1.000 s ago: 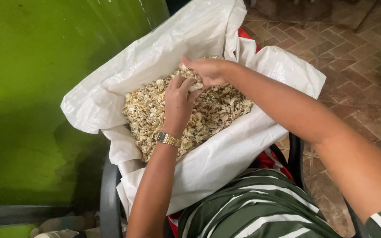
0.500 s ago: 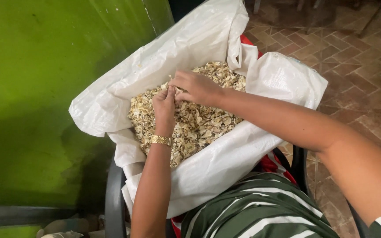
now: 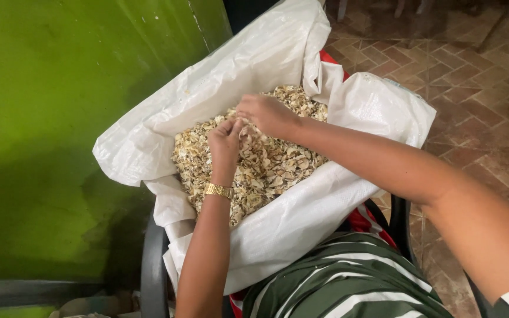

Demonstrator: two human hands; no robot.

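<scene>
Fingers [image 3: 235, 126] of the left hand [image 3: 225, 143] are curled in narrow toward the palm, tips pinched close together just above the heap of pale dried shells [image 3: 266, 162]; whether a single piece sits between them cannot be told. Just to the right and slightly higher in the frame, the right hand [image 3: 266, 113] has its fingers bent down and closed in the same narrow way, touching or nearly touching the left fingertips at the centre of the picture. What, if anything, it grips is hidden by its own knuckles.

A gold wristwatch [image 3: 218, 190] circles the left wrist, lying over the lower edge of the heap.

The shells, cream and tan flakes, fill the open mouth of a white woven sack [image 3: 301, 218], whose rolled-down rim spreads from the left middle of the frame to the right middle. The sack rests on a dark chair [image 3: 151, 265], its frame visible at lower left. A green-and-white striped garment [image 3: 349, 288] shows at the bottom centre. A green wall [image 3: 60, 118] fills the left side, and a brick-patterned floor [image 3: 472, 82] the upper right.
</scene>
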